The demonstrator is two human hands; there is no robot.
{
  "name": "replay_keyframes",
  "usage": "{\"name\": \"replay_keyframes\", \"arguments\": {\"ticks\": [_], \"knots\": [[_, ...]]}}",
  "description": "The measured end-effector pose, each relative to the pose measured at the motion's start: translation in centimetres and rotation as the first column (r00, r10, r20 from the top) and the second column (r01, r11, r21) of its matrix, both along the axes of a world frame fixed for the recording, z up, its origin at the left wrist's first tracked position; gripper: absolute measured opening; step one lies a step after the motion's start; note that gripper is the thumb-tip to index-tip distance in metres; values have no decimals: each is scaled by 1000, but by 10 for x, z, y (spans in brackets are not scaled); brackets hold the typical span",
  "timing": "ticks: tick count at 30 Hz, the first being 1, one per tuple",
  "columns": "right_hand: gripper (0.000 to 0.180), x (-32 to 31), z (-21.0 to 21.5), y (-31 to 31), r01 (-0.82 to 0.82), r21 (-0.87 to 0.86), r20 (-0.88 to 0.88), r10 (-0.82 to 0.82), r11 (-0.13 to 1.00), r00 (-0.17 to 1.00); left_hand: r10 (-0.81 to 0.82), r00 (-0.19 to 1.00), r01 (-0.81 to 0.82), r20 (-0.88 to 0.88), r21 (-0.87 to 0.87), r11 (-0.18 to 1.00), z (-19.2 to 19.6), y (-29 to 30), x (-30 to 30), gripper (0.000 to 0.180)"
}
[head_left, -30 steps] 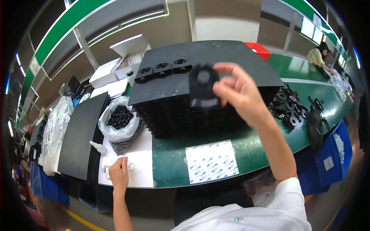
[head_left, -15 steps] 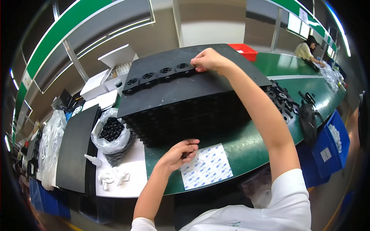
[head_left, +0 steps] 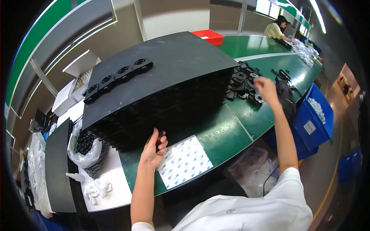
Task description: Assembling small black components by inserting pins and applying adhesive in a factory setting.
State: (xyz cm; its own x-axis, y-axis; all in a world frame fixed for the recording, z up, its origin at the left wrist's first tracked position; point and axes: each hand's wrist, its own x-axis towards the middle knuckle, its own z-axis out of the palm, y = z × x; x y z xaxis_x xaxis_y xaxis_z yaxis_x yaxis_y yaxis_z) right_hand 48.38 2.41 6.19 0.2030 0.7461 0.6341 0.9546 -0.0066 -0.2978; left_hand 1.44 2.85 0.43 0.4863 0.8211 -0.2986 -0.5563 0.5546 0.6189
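Green workbench [head_left: 231, 134] is stretching across a factory line, carrying a tall stack of black trays [head_left: 162, 96] with four round black parts [head_left: 117, 75] sitting in a row on the top tray. Left hand [head_left: 154, 148] is curling its fingers around something small and dark, hard to make out, beside a white sticker sheet [head_left: 184, 161]. Right hand [head_left: 266, 89] is hovering with fingers loosely bent over a pile of black parts [head_left: 243, 82], seemingly gripping nothing.
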Motion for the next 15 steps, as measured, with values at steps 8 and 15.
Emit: {"name": "replay_keyframes", "arguments": {"ticks": [8,15], "knots": [[46,23,-73,-41,256,-143,215,-222,956,951,42,997,-37,-57,89,995,4,-7,5,27],[52,4,-53,-49,96,-180,190,-62,979,980,93,995,-84,-47,171,982,12,-13,1,24]]}}
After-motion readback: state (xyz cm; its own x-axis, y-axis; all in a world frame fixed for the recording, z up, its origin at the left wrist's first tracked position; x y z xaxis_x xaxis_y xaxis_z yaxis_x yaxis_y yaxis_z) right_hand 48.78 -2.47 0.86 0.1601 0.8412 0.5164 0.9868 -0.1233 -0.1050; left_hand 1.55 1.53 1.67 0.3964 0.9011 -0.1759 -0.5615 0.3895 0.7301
